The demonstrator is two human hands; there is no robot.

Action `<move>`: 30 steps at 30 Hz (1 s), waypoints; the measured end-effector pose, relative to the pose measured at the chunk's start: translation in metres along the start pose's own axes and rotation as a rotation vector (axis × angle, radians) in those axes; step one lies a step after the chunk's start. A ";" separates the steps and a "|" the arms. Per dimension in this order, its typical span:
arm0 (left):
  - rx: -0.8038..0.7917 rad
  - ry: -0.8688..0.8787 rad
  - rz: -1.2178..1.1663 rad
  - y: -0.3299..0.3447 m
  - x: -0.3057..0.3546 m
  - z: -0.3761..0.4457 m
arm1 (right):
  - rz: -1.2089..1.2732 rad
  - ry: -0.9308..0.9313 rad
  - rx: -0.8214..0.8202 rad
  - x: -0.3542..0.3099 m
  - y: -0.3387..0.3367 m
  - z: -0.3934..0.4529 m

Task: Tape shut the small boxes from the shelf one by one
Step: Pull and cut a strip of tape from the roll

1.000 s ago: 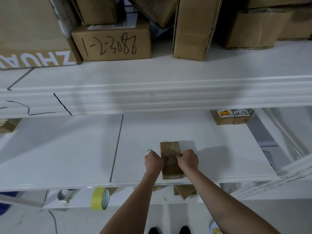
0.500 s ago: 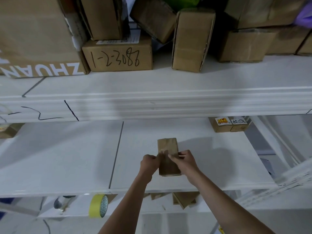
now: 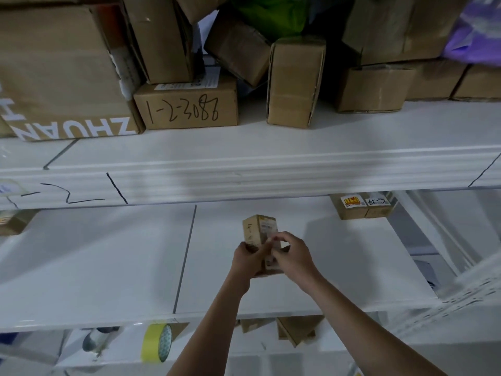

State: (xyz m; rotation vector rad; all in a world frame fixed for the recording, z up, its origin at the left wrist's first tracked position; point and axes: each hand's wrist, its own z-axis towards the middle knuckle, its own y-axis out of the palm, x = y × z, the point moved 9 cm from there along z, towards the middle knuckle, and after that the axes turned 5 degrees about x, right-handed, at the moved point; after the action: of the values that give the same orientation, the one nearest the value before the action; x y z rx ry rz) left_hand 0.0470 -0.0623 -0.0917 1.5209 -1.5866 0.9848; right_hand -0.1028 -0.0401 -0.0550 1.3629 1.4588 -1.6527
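Down at the lower left of the frame there's a yellow tape roll (image 3: pixel 157 344) parked on the shelf below, nobody touching it. Center frame, the left hand (image 3: pixel 247 259) is wrapped around the lower left side of the small cardboard box (image 3: pixel 259 232), which is tipped up above the white middle shelf (image 3: pixel 108 261). The right hand (image 3: pixel 291 254) pinches at the box's near right edge, fingers curled, maybe on a flap or tape end, too blurry to say. Box looks light and fairly stiff, though thin cardboard will dent if squeezed, so I'd hold it by the long sides and keep the seam free. Mid-right, another small labelled box (image 3: pixel 362 206) sits at the back.
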 end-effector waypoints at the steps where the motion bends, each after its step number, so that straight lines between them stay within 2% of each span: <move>1: 0.003 -0.004 -0.028 -0.002 0.000 0.000 | 0.001 -0.032 0.042 -0.004 -0.007 0.001; 3: -0.065 -0.039 -0.101 -0.001 0.000 -0.001 | 0.003 -0.042 0.134 -0.007 -0.021 0.007; 4: -0.124 -0.053 -0.134 0.002 0.000 -0.004 | 0.005 0.003 0.124 -0.006 -0.022 0.009; 7: -0.301 -0.062 -0.220 0.015 0.003 -0.010 | 0.107 0.233 -0.065 0.011 -0.001 0.009; 9: -0.336 -0.045 -0.229 0.019 0.004 -0.012 | 0.165 0.238 -0.088 0.014 0.006 0.007; 12: -0.248 -0.031 -0.120 0.020 0.005 -0.009 | 0.198 0.188 -0.023 0.014 0.008 0.009; 15: -0.077 -0.029 -0.021 0.015 0.006 -0.006 | 0.197 0.178 -0.035 0.012 0.018 0.007; 21: 0.155 0.082 0.025 0.008 0.013 -0.005 | 0.038 0.084 0.091 -0.002 0.013 0.008; 26: 0.154 0.092 0.023 0.009 0.011 -0.005 | 0.018 0.081 0.091 0.000 0.014 0.009; 30: 0.058 0.010 0.021 0.015 0.002 0.002 | 0.116 0.173 0.032 0.012 0.015 0.012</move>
State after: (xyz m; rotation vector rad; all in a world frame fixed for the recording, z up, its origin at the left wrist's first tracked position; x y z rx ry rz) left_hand 0.0318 -0.0650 -0.0912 1.5388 -1.5826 1.0567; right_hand -0.0974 -0.0528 -0.0736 1.6120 1.4231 -1.5230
